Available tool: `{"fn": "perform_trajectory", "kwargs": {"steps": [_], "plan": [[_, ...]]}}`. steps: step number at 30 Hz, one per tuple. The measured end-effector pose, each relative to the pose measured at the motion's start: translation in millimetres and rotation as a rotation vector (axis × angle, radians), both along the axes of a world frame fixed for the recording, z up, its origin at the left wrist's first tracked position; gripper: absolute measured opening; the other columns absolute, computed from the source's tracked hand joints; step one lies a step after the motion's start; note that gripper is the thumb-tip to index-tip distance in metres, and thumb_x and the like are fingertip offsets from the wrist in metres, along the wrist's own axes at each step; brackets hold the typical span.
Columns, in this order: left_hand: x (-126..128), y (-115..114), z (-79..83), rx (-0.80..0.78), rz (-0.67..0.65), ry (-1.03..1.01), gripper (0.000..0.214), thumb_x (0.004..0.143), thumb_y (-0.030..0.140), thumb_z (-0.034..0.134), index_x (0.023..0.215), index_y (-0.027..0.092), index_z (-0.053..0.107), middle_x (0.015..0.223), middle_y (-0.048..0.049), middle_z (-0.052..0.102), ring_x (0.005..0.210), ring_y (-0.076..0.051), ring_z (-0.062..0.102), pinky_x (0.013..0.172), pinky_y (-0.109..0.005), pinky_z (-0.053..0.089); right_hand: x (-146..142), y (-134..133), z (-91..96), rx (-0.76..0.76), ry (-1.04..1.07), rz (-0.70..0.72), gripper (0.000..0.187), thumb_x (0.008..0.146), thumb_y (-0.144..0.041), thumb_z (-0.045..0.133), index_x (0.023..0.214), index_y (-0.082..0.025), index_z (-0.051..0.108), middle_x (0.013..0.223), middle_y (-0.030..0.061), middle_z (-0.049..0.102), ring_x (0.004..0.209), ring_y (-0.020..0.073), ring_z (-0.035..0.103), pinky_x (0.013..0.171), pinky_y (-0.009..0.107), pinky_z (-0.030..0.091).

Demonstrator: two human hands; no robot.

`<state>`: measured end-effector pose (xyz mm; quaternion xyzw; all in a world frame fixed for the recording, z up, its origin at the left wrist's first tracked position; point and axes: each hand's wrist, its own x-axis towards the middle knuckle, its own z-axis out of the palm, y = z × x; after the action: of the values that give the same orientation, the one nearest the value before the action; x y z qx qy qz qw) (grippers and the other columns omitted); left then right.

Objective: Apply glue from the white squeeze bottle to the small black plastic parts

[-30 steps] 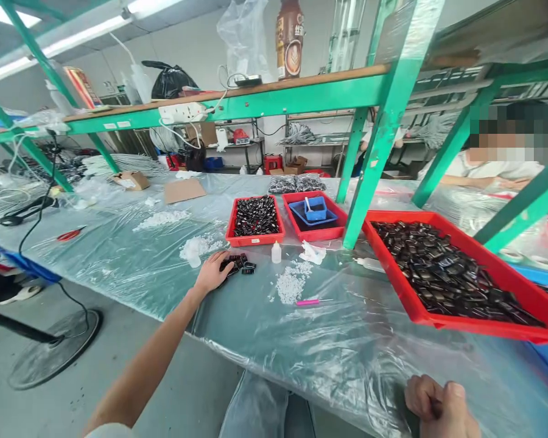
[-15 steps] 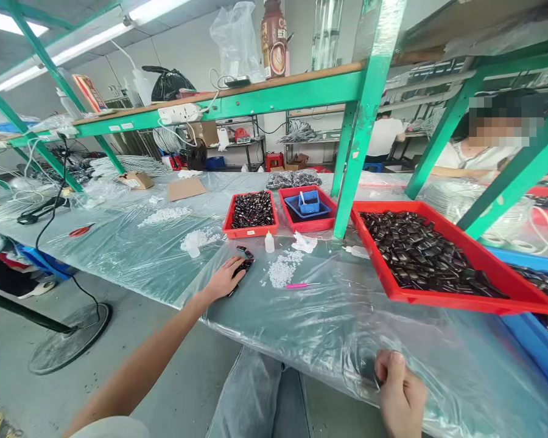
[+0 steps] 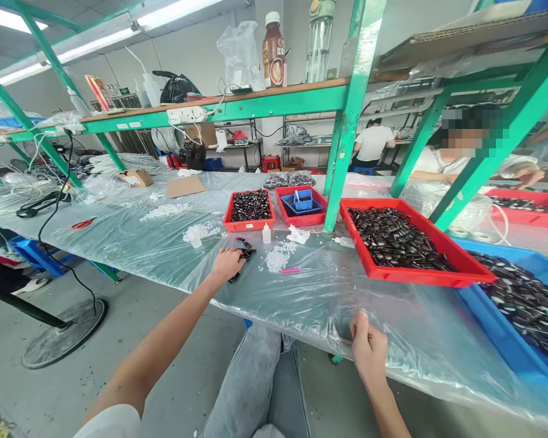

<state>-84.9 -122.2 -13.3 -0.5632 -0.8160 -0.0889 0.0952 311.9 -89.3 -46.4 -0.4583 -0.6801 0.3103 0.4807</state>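
My left hand (image 3: 228, 264) rests on the plastic-covered table, its fingers curled down over small shiny black pieces (image 3: 243, 243), several of which show beside the fingertips. Close to the table's front edge, my right hand (image 3: 368, 342) is closed, thumb against the curled fingers; whatever lies in it is hidden. To the right of my left hand lie a pile of tiny white parts (image 3: 279, 255) and a pink-handled pick (image 3: 291, 271). A small white dropper bottle (image 3: 266, 234) stands behind them, with a crumpled white tissue (image 3: 298, 235) to its right.
Red trays of black pieces stand behind (image 3: 248, 227) and to the right (image 3: 420, 277). Another red tray (image 3: 301, 219) holds blue containers. A blue tray (image 3: 488, 328) is at the far right. Green shelf posts (image 3: 340, 158) rise from the table. Another person sits across it.
My view has shifted right, showing more of the blue tray. The fingers of my left hand are more curled over the black pieces. My right hand stays closed near the table edge.
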Motion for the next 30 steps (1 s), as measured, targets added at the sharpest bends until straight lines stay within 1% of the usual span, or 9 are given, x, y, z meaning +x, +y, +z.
{"fn": "perform_trajectory", "kwargs": {"steps": [11, 16, 19, 20, 22, 23, 25, 28, 30], "plan": [[9.9, -7.7, 12.6, 0.107, 0.017, -0.077, 0.022, 0.087, 0.024, 0.053, 0.085, 0.019, 0.074, 0.1, -0.0134, 0.074, 0.1, -0.029, 0.067, 0.097, -0.04, 0.043, -0.5, -0.7, -0.4, 0.067, -0.037, 0.011, 0.062, 0.096, -0.069, 0.028, 0.054, -0.024, 0.025, 0.048, -0.0035, 0.024, 0.047, 0.011, 0.027, 0.049, 0.029, 0.023], [31.7, -23.0, 21.7, 0.23, -0.006, -0.169, 0.027, 0.092, 0.026, 0.047, 0.093, 0.02, 0.073, 0.094, -0.0089, 0.075, 0.085, -0.022, 0.068, 0.08, -0.032, 0.05, -11.5, -1.4, 11.6, 0.037, -0.02, 0.049, 0.056, 0.094, -0.063, 0.04, 0.057, -0.023, 0.023, 0.052, -0.0046, 0.023, 0.05, 0.0108, 0.026, 0.049, 0.028, 0.023], [63.7, -31.0, 24.8, 0.301, -0.121, -0.221, 0.025, 0.094, 0.028, 0.048, 0.096, 0.021, 0.072, 0.09, -0.0047, 0.074, 0.079, -0.018, 0.067, 0.074, -0.027, 0.05, -41.5, -4.3, 28.0, 0.012, -0.012, 0.226, 0.051, 0.094, -0.058, 0.044, 0.059, -0.021, 0.04, 0.054, -0.0033, 0.036, 0.053, 0.0123, 0.036, 0.052, 0.026, 0.03], [76.0, -33.4, 25.2, 0.392, -0.205, -0.291, 0.023, 0.094, 0.029, 0.05, 0.095, 0.021, 0.072, 0.086, -0.0045, 0.073, 0.077, -0.018, 0.066, 0.073, -0.028, 0.05, -56.0, -4.6, 32.9, -0.009, -0.008, 0.312, 0.047, 0.093, -0.057, 0.046, 0.064, -0.02, 0.049, 0.057, -0.0019, 0.045, 0.055, 0.0134, 0.042, 0.054, 0.026, 0.035], [98.9, -36.8, 25.4, 0.511, -0.333, -0.418, 0.02, 0.093, 0.031, 0.054, 0.096, 0.021, 0.072, 0.086, -0.0039, 0.072, 0.074, -0.017, 0.064, 0.068, -0.027, 0.049, -89.0, -2.9, 40.4, -0.103, 0.019, 0.489, 0.041, 0.094, -0.055, 0.046, 0.088, -0.019, 0.064, 0.075, 0.0035, 0.063, 0.066, 0.0173, 0.057, 0.059, 0.027, 0.044], [108.2, -37.3, 25.5, 0.544, -0.353, -0.469, 0.019, 0.093, 0.032, 0.056, 0.098, 0.022, 0.071, 0.089, -0.0039, 0.073, 0.073, -0.016, 0.064, 0.066, -0.027, 0.048, -106.1, -0.9, 42.8, -0.145, 0.046, 0.553, 0.043, 0.094, -0.056, 0.045, 0.098, -0.018, 0.066, 0.083, 0.0064, 0.067, 0.072, 0.0197, 0.061, 0.057, 0.027, 0.046], [120.0, -34.8, 25.8, 0.577, -0.377, -0.532, 0.018, 0.093, 0.029, 0.057, 0.102, 0.022, 0.071, 0.091, -0.0036, 0.074, 0.075, -0.016, 0.064, 0.065, -0.027, 0.048, -137.6, 6.0, 45.7, -0.2, 0.112, 0.665, 0.05, 0.093, -0.06, 0.042, 0.102, -0.018, 0.068, 0.09, 0.0098, 0.069, 0.08, 0.0228, 0.064, 0.056, 0.028, 0.05], [119.3, -20.2, 26.7, 0.596, -0.4, -0.516, 0.019, 0.093, 0.023, 0.055, 0.104, 0.023, 0.071, 0.094, -0.004, 0.073, 0.084, -0.018, 0.066, 0.074, -0.029, 0.05, -168.7, 26.0, 48.9, -0.232, 0.218, 0.696, 0.053, 0.091, -0.062, 0.043, 0.099, -0.017, 0.068, 0.089, 0.0096, 0.069, 0.076, 0.0214, 0.063, 0.057, 0.029, 0.053], [111.1, -3.9, 25.8, 0.581, -0.414, -0.446, 0.016, 0.093, 0.023, 0.057, 0.1, 0.023, 0.071, 0.099, -0.0057, 0.073, 0.093, -0.02, 0.065, 0.085, -0.033, 0.05, -175.3, 48.9, 52.1, -0.218, 0.238, 0.663, 0.048, 0.09, -0.06, 0.047, 0.1, -0.017, 0.067, 0.089, 0.0084, 0.068, 0.073, 0.0199, 0.062, 0.056, 0.028, 0.052]]}}
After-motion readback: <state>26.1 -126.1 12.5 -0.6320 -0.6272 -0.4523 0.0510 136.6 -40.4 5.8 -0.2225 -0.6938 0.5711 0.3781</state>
